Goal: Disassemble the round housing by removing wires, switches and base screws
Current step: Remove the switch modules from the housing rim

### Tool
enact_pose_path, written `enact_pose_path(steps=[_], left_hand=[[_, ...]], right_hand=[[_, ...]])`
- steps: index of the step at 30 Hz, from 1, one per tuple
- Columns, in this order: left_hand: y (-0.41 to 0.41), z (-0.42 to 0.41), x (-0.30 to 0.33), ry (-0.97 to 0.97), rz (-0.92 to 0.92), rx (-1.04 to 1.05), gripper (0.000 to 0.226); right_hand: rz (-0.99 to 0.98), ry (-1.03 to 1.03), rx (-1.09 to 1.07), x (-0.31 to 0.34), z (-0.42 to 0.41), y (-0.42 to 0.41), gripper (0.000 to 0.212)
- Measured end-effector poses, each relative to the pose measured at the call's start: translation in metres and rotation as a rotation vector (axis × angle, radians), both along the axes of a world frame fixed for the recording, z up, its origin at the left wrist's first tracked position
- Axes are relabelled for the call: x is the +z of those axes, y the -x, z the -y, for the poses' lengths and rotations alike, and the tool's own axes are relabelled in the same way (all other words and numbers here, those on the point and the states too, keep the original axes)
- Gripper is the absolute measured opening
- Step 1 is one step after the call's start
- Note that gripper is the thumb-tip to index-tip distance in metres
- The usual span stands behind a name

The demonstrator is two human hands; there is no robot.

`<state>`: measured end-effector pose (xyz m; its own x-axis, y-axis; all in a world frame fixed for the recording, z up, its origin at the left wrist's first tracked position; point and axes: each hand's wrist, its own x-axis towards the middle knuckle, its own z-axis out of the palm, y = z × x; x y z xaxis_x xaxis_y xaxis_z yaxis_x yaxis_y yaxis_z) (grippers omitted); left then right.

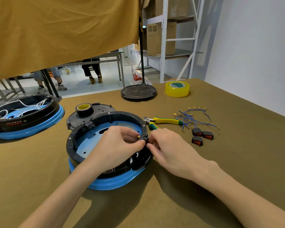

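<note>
Round housing (pixel 105 142): black ring on blue base, on the tabletop (pixel 39 170), near centre. Left hand (pixel 117 145): reaches inside the ring, grip pinching a switch (pixel 146 140) set in the right rim. Right hand (pixel 168 145): outside the rim, fingertips pinching the same switch. Beside, right: three loose switches (pixel 201 135), blue wires (pixel 192 116), cutters (pixel 163 120).

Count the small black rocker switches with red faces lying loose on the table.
3, clustered right of the round housing: one rocker switch at upper left, one at right, one nearest. Another may be hidden between the hands at the rim.
</note>
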<state>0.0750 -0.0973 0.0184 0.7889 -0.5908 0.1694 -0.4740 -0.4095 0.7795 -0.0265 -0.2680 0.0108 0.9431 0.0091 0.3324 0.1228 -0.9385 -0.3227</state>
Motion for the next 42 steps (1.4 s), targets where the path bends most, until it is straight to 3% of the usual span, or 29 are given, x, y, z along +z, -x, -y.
enact_pose_path(steps=[12,19,23,29,36,42], left_hand=[[0.007,0.002,0.0,-0.015,0.105,-0.013,0.029],[0.004,0.0,0.002,-0.014,0.062,-0.089,0.027],[0.004,-0.001,0.003,-0.001,0.042,-0.132,0.025],[0.0,-0.006,0.004,-0.011,0.0,-0.205,0.027],[-0.002,-0.007,0.003,-0.003,0.004,-0.198,0.017],[0.001,-0.004,0.002,-0.024,0.076,-0.122,0.039]], right_hand=[[0.025,0.107,-0.016,-0.005,-0.003,0.002,0.012],[0.021,-0.033,-0.015,0.001,0.006,-0.002,0.03],[0.018,0.013,-0.009,-0.001,0.009,-0.005,0.028],[-0.061,-0.077,0.103,0.006,0.018,-0.005,0.022],[0.043,-0.089,0.111,0.004,0.012,-0.001,0.02],[0.118,-0.071,0.083,0.0,0.004,-0.002,0.02]])
